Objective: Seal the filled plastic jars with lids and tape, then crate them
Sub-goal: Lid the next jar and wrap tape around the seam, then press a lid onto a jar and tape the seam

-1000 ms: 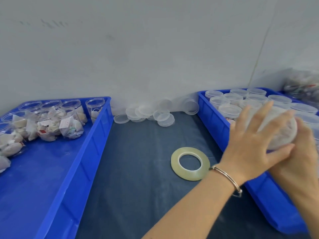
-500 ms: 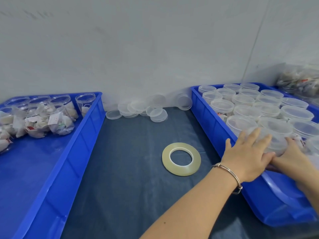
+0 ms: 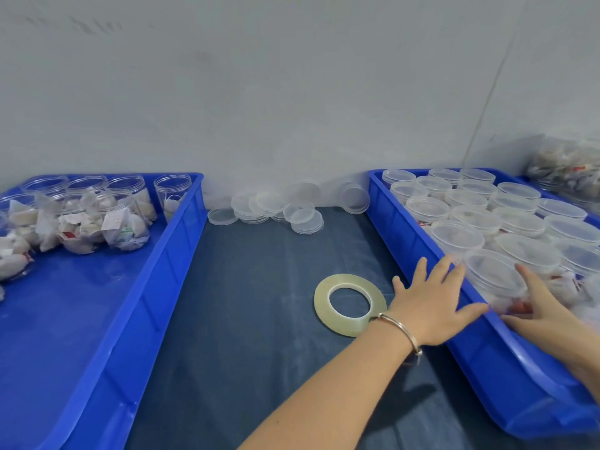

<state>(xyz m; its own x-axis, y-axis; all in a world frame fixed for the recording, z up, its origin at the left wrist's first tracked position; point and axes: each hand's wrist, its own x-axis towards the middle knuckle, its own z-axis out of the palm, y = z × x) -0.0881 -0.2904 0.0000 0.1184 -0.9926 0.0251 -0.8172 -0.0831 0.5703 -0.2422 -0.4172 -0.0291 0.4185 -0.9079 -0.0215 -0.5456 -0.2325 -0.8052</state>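
My left hand (image 3: pixel 431 306) lies open on the crate (image 3: pixel 496 362) rim. My right hand (image 3: pixel 545 316), fingers straight, touches a jar (image 3: pixel 490 274) inside this crate.

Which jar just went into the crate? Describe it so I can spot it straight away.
Find the right blue crate, full of lidded jars. Go to its near end, where the left hand lies over the rim and the right hand reaches in. The jar sits between them: nearest you in the left row, and the only one a hand touches.
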